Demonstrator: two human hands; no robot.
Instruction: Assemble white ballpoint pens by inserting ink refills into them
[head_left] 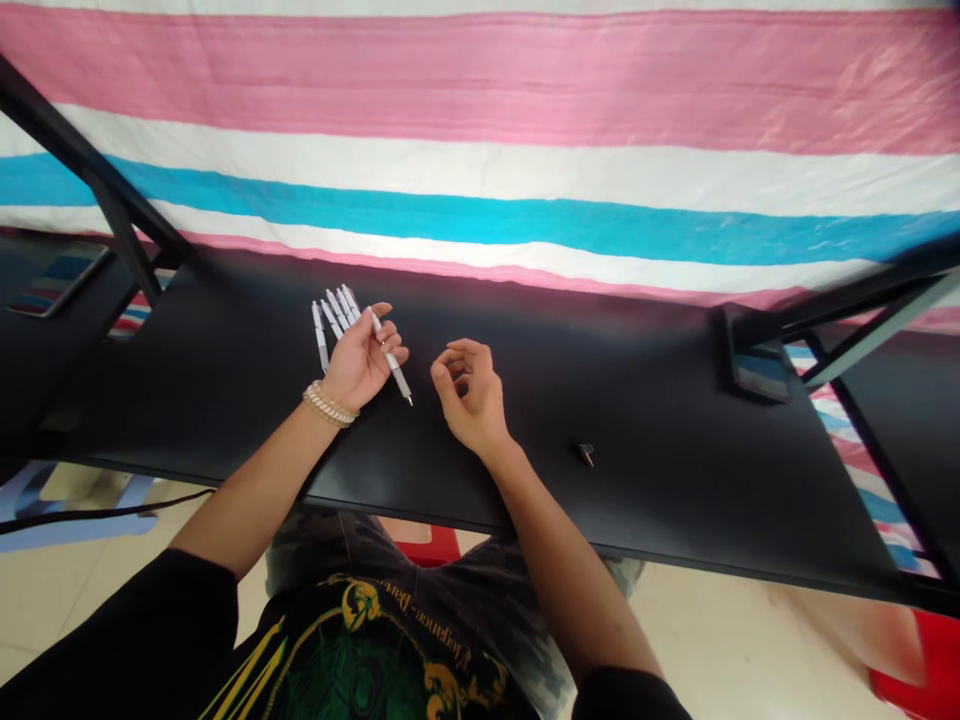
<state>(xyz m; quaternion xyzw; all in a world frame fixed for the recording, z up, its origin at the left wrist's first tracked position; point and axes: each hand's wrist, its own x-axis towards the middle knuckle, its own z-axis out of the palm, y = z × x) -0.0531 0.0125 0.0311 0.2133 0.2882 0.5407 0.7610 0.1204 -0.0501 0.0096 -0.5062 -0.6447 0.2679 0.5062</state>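
Note:
My left hand [361, 358], with a beaded bracelet [330, 404] on its wrist, is closed around a white pen [399, 376]. The pen's tip points down toward the front edge of the table. Several more white pens [321, 338] lie side by side on the black table [645, 400], just behind and left of that hand, which partly covers them. To the right, my right hand [471, 392] is held over the table with its fingers curled loosely. A gap shows between its thumb and fingers, and I see nothing in it. The two hands are apart.
A small dark object [585, 454] rests on the table to the right. A dark phone-like slab [757, 362] lies by the right metal frame, and another phone-like slab [60, 280] is at far left. Striped plastic sheeting [480, 170] hangs behind the table.

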